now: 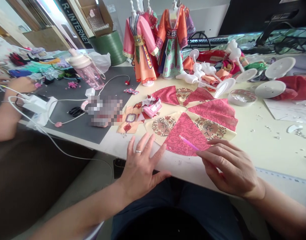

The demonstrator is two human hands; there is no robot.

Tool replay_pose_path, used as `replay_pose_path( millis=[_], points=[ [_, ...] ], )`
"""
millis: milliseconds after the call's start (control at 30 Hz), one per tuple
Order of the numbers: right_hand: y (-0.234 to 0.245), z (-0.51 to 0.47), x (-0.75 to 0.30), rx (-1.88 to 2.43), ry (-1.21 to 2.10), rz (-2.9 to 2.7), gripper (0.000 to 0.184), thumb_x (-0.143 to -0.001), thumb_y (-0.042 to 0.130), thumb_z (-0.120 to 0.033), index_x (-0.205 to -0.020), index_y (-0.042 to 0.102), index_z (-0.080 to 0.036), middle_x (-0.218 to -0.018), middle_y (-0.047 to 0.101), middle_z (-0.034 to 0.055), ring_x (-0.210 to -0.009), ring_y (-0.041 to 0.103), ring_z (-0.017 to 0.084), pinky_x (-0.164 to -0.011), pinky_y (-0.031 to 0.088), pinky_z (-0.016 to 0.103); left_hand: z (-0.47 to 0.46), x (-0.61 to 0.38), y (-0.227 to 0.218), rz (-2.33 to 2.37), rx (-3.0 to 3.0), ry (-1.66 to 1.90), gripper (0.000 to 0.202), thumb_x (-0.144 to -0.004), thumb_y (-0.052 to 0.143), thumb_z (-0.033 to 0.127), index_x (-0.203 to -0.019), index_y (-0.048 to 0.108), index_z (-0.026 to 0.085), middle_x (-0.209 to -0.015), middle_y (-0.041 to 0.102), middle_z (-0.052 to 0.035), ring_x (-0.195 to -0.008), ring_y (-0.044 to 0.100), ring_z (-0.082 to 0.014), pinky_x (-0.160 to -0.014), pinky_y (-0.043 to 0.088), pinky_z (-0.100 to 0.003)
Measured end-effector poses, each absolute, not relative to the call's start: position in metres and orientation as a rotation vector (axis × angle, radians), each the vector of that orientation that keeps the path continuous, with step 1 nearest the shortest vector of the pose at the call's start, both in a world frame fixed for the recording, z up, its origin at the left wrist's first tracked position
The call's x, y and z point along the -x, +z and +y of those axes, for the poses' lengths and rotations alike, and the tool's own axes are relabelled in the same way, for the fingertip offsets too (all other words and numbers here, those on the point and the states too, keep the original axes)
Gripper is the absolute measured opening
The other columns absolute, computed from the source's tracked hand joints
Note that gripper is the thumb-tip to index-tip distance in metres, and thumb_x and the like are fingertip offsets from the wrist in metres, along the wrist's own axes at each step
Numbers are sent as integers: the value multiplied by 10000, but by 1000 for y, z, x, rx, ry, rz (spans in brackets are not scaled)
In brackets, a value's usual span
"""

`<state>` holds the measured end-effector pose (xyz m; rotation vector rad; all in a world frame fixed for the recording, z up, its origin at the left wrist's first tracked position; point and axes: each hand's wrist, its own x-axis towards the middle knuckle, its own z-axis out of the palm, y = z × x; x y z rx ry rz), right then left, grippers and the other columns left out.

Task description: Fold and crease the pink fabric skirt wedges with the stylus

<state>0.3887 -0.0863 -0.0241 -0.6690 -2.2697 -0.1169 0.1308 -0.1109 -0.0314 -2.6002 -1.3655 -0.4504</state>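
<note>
A round fabric piece (185, 133) lies spread on the table, its wedges alternating between pinkish red and cream with floral medallions. My left hand (143, 163) rests with fingers spread at the table's front edge, its fingertips near the lower left of the fabric. In my right hand (230, 166) is a slim pink pen-like tool (189, 143), pinched between thumb and fingers. Its pale tip points left over the front red wedge. A tiny bead (169, 147) shows near that wedge's lower left edge. Left of the fabric lies a peach piece with a printed ornament (128, 123).
Dressed doll figures (141, 50) stand at the back. White doll stands (270, 89) and a tape roll (242, 97) are on the right. A water bottle (86, 68), cables and a blurred-out object (105, 111) occupy the left. Another person's arm (8, 110) reaches in there.
</note>
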Motion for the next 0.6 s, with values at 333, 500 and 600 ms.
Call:
replay_pose_path(
  millis=[333,500,600],
  points=[
    [-24,-86,-388,674,-114,-2270,279,-775,562,-30,-1033,566,-137,-706,612,20,-633,563,128,-770,538,368,-111,-145,-36,-1442,2551,-411,698,-825,405,673,-1316,518,190,-1340,474,-228,-1263,366,-414,-1011,182,-673],
    [-26,-86,-388,678,-105,-2263,307,-777,561,-34,-1060,557,-152,-716,616,14,-639,567,126,-774,539,365,-111,-145,-40,-1445,2536,-417,668,-827,414,665,-1291,543,202,-1324,481,-225,-1234,391,-408,-998,197,-674],
    [-26,-86,-389,686,-99,-2262,311,-782,554,-41,-1069,555,-160,-717,619,11,-637,567,124,-770,541,364,-110,-146,-41,-1438,2522,-419,669,-825,413,669,-1283,551,202,-1305,492,-226,-1216,408,-398,-999,206,-668]
  ],
)
